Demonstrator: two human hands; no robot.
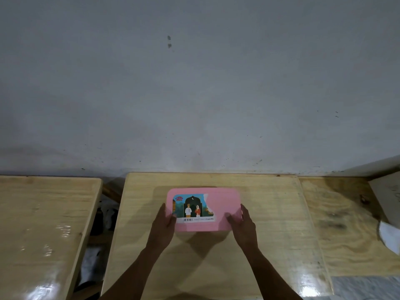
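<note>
A pink rectangular box with a partly torn picture label on its lid lies on the middle wooden table. My left hand grips the box's left side, thumb on the lid near the label. My right hand grips the right side, thumb lying on the lid. The fingers of both hands are hidden behind the box's sides.
A second wooden table stands to the left across a dark gap. A lower wooden surface adjoins on the right, with a white crumpled sheet at its edge. A grey wall rises behind.
</note>
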